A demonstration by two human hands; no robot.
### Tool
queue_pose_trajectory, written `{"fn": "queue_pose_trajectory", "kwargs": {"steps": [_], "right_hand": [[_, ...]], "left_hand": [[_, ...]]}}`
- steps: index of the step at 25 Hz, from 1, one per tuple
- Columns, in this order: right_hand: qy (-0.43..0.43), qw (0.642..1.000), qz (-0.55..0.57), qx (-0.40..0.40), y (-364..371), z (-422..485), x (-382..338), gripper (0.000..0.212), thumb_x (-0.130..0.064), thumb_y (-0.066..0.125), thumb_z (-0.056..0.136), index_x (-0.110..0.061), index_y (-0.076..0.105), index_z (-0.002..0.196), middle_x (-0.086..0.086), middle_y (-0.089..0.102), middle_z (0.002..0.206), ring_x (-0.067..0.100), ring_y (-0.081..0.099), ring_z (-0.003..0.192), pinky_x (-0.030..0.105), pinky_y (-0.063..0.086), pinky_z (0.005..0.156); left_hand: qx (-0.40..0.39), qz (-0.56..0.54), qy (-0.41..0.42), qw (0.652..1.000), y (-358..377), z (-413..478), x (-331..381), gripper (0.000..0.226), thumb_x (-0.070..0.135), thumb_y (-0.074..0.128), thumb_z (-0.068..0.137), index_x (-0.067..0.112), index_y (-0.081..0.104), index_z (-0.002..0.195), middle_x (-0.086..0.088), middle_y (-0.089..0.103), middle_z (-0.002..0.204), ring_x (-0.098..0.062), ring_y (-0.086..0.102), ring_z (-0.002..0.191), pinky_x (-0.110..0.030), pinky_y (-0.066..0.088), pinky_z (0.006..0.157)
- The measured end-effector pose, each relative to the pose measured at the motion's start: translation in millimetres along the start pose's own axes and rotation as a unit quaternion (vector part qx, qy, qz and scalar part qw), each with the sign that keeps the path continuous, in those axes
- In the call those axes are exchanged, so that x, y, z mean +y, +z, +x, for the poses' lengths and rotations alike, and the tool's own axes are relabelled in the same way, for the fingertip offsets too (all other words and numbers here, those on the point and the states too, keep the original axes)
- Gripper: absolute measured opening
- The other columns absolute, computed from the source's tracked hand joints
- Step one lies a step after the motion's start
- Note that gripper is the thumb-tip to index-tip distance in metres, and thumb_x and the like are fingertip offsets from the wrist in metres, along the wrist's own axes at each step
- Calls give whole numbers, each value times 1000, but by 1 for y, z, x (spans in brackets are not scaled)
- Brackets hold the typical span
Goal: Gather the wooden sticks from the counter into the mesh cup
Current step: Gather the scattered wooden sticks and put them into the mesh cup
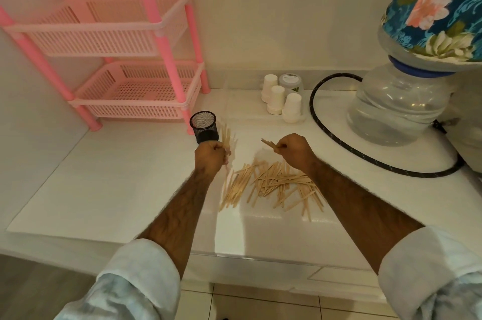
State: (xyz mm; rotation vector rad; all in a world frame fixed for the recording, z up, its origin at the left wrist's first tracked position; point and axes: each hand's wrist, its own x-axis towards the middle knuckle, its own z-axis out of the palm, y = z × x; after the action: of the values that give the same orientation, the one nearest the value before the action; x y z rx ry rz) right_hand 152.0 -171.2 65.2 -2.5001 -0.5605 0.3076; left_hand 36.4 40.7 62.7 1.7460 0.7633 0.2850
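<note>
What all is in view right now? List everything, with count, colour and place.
mesh cup: one, black, on the counter just beyond the left hand
loose wooden sticks: a large pile, too many to count, pale wood, on the counter between the forearms
counter: one, white, fills the middle
shelf rack: one, pink, two baskets visible, back left
paper cups: stacks, upside down, white, back centre
jar: one, clear with a pale lid, behind the cups
water bottle: one, clear, inverted, with a floral cover, back right
hose: one, black, looping around the bottle
left hand: closed on a bundle of sticks, beside the cup
right hand: closed on a few sticks, above the pile
sleeves: two, pale, rolled up
</note>
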Motion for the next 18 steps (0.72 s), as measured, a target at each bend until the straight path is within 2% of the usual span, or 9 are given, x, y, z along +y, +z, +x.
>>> {"fn": "queue_pose_trajectory", "kwargs": {"steps": [2, 5, 8, 11, 15, 18], "right_hand": [[-13, 998, 58, 22, 2, 10, -21, 14, -16, 67, 90, -7, 78, 91, 7, 71, 85, 20, 61, 76, 32, 49, 71], [-24, 985, 167, 34, 5, 28, -56, 16, -11, 67, 88, -2, 74, 76, 7, 65, 69, 17, 56, 63, 37, 50, 65], [-32, 967, 247, 48, 7, 49, -93, 18, -10, 68, 87, 1, 73, 73, 11, 66, 69, 22, 60, 65, 43, 54, 69], [-48, 954, 288, 69, 9, 74, -126, 23, -8, 67, 87, 7, 69, 70, 20, 66, 70, 28, 61, 65, 47, 56, 72], [-48, 939, 335, 66, 21, 105, -156, 21, -7, 68, 88, 9, 68, 73, 8, 61, 61, 16, 55, 54, 38, 57, 66], [-40, 938, 339, 55, 38, 121, -168, 22, -8, 67, 89, 10, 69, 76, 13, 62, 65, 21, 57, 59, 44, 57, 72]], "left_hand": [[16, -16, 16, 1000, -15, 11, 8, 23, -11, 50, 88, 1, 68, 79, -18, 72, 85, -18, 61, 56, -30, 59, 59], [52, -30, 44, 997, -40, 33, 20, 15, -8, 57, 87, -1, 71, 86, -21, 73, 87, -24, 67, 68, -39, 61, 70], [81, -59, 62, 993, -62, 57, 34, 11, -4, 62, 87, 1, 71, 86, -19, 73, 86, -25, 66, 69, -44, 62, 75], [101, -69, 76, 990, -76, 79, 46, 15, -3, 63, 88, 8, 71, 82, -14, 74, 84, -26, 68, 71, -45, 63, 72], [96, -70, 83, 989, -79, 104, 53, 20, -4, 62, 87, 12, 70, 78, -9, 75, 82, -24, 67, 73, -45, 62, 76], [97, -27, 85, 991, -71, 118, 47, 18, 0, 63, 86, 14, 71, 77, -5, 74, 78, -20, 67, 70, -45, 62, 76]]}}
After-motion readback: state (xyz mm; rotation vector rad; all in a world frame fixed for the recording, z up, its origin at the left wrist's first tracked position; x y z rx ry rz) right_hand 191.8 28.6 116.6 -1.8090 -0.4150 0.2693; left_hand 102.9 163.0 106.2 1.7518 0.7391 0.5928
